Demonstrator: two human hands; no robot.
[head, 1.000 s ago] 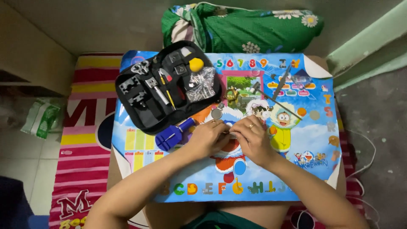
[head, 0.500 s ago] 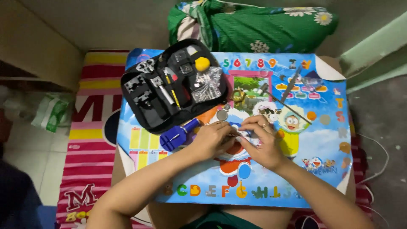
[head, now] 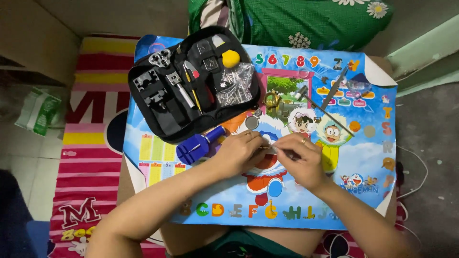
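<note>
Soft even light, slight blur

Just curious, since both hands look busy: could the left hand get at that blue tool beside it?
Probably yes. The blue tool lies on the mat just left of the left hand, with nothing between them.

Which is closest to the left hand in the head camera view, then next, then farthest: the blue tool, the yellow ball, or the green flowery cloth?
From the left hand:
1. Blue tool, just beside it, to its left.
2. Yellow ball, up in the black case.
3. Green flowery cloth, beyond the table's far edge.
</note>
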